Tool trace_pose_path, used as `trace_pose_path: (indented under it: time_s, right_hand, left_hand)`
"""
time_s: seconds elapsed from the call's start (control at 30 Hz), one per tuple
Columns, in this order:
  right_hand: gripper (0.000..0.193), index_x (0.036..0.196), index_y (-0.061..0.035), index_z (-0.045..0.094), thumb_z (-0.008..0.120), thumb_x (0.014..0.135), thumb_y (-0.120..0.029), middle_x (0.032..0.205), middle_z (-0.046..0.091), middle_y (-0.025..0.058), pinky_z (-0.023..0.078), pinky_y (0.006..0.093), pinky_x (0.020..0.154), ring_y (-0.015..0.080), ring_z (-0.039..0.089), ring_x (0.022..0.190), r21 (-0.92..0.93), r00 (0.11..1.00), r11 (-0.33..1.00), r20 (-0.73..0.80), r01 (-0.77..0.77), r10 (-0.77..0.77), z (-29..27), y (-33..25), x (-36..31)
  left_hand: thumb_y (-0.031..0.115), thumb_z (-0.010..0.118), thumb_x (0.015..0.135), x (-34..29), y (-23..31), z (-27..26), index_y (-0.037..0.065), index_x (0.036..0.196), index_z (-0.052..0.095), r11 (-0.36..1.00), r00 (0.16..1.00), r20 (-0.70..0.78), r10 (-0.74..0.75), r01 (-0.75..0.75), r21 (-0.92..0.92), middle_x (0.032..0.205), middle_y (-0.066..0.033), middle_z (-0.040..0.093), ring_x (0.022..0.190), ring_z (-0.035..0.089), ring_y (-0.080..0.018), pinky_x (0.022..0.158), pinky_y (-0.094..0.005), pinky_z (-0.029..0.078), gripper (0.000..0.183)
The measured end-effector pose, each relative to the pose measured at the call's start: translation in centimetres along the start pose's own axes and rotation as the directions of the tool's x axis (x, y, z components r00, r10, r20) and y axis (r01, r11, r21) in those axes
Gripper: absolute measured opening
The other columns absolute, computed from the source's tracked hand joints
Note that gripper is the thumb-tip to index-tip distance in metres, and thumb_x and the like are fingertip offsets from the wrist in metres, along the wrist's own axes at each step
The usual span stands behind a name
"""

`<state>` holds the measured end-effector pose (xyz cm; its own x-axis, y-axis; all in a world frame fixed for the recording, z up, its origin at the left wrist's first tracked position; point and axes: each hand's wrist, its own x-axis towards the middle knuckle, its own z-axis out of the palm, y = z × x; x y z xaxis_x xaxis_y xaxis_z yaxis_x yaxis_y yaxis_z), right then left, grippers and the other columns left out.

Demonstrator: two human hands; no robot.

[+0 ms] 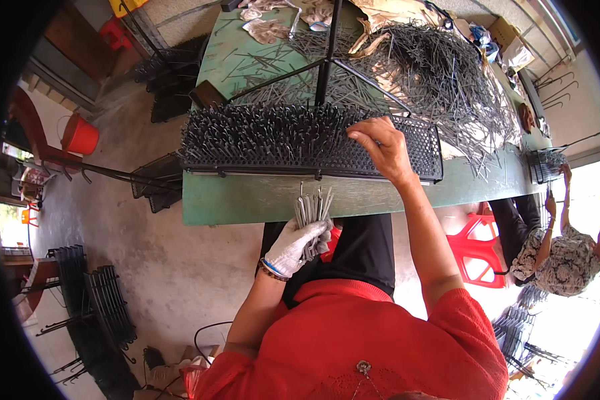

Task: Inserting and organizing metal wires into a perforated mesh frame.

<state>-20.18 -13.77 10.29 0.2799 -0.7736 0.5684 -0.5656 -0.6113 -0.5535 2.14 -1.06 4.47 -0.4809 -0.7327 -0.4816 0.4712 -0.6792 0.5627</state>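
My left hand, in a white work glove, is closed around a bundle of thin grey metal rods in front of the table edge. Bare, my right hand is over a long black perforated rack, fingers pinched together at the right end of the filled part. Whether a rod is between those fingertips is too small to tell. Dark metal rods stand upright and packed close in the rack's holes, from its left end to past the middle. Bare holes show at the right end.
The rack rests on a green table. Behind it lies a big heap of loose rods, with gloves farther left. A black stand rises behind the rack. At right another person works beside a red stool.
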Motion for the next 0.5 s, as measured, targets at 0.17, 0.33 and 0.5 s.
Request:
trace_pose_path:
  time_s: [0.17,0.33,0.5]
  right_hand:
    - [0.008,0.090,-0.0041,0.068,0.067,0.084,-0.010,0.085,0.068,0.0067,0.043,0.0313,0.075,0.0208,0.062,0.078,-0.001,0.997,0.998,0.041,0.067,-0.067,0.8,0.9,-0.3]
    - [0.011,0.091,-0.0037,0.069,0.068,0.081,-0.009,0.089,0.067,0.0078,0.044,0.0329,0.074,0.0223,0.062,0.080,-0.100,1.000,0.995,-0.006,0.024,-0.024,1.8,0.7,-1.4]
    - [0.015,0.093,-0.0039,0.070,0.069,0.079,-0.009,0.091,0.066,0.0084,0.045,0.0330,0.073,0.0236,0.062,0.081,-0.165,0.995,0.985,-0.077,0.046,-0.059,2.2,0.0,-1.4]
  left_hand:
    - [0.014,0.061,0.090,0.1,-0.2,0.3,0.002,0.099,0.061,0.999,0.997,-0.082,-0.014,0.017,0.047,0.079,-0.0061,0.065,0.068,0.064,-0.0146,0.061,-0.0286,0.055,0.015]
    - [0.012,0.062,0.089,0.2,-0.1,0.4,0.002,0.099,0.061,0.999,0.996,-0.089,-0.014,0.016,0.031,0.080,-0.0071,0.065,0.070,0.065,-0.0157,0.063,-0.0300,0.056,0.014]
    - [0.011,0.061,0.089,0.3,-0.2,0.4,0.001,0.098,0.061,0.999,0.997,-0.077,-0.014,0.016,0.028,0.081,-0.0073,0.065,0.069,0.064,-0.0156,0.063,-0.0295,0.056,0.013]
